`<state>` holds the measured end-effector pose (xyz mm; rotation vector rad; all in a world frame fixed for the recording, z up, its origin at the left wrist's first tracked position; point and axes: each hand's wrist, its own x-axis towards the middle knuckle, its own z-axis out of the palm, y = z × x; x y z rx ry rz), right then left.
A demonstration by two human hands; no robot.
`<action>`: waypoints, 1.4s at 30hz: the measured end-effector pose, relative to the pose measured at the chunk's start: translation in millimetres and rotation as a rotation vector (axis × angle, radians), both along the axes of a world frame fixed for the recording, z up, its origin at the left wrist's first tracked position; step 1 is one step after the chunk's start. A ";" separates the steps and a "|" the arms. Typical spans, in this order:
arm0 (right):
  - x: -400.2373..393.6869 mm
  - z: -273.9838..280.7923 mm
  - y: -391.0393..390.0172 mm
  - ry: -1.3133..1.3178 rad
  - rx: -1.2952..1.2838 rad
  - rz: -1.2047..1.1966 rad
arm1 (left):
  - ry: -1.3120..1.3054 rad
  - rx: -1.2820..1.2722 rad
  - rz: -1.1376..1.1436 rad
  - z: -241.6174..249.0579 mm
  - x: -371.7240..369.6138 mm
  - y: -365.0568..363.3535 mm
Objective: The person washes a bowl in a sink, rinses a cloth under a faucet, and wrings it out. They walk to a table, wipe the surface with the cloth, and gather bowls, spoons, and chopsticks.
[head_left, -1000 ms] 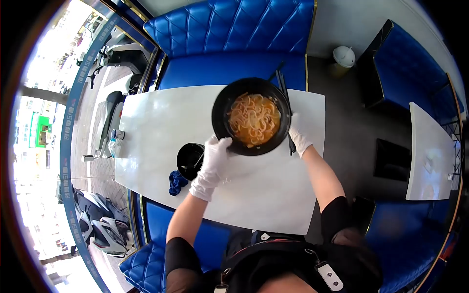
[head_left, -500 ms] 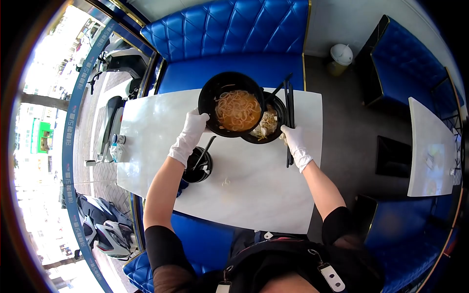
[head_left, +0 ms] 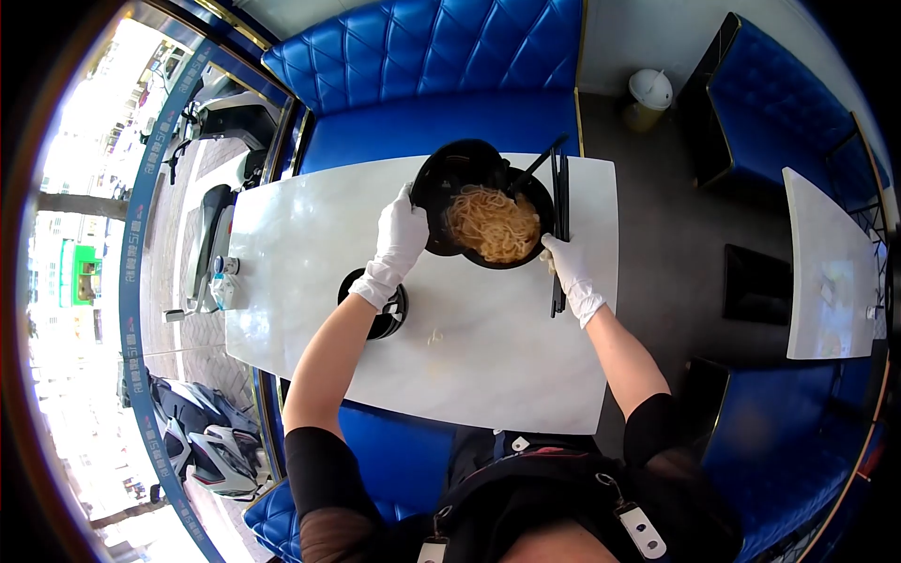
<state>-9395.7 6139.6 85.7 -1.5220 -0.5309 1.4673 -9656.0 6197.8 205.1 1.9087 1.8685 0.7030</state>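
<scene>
My gloved left hand grips the left rim of a black bowl, tilted to the right over a second bowl. Noodles in orange-brown broth lie across the tilted bowl's lip and into the second black bowl. My gloved right hand is closed at the right edge of that second bowl, with a pair of black chopsticks held against it. A black spoon leans out of the second bowl. Close to my left forearm stands a black bowl or stack of bowls, partly hidden.
A white table lies under my hands, with a small food scrap on it. Small containers stand by the window side. Blue benches flank the table. A lidded bin stands on the floor.
My left hand has moved right and tipped its bowl, so the noodles have slid toward the second bowl and cover the food there. My right hand keeps its hold.
</scene>
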 end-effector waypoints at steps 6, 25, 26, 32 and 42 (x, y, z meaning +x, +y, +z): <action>4.2 0.0 -10.2 0.104 0.003 -0.024 | 0.219 0.112 -0.119 30.5 24.3 -26.6; 60.7 28.0 -52.9 0.012 0.065 -0.013 | -0.881 -0.231 0.465 14.6 43.6 -138.3; 62.4 41.3 -61.4 -0.004 0.056 -0.003 | -1.086 -0.217 0.500 9.5 54.5 -165.1; 79.0 55.5 -107.6 -0.065 0.020 0.257 | -1.536 -0.576 0.735 -74.3 76.3 -284.4; -30.6 132.3 -83.6 0.355 -0.051 0.516 | -0.968 -0.366 0.824 -119.5 6.7 -286.1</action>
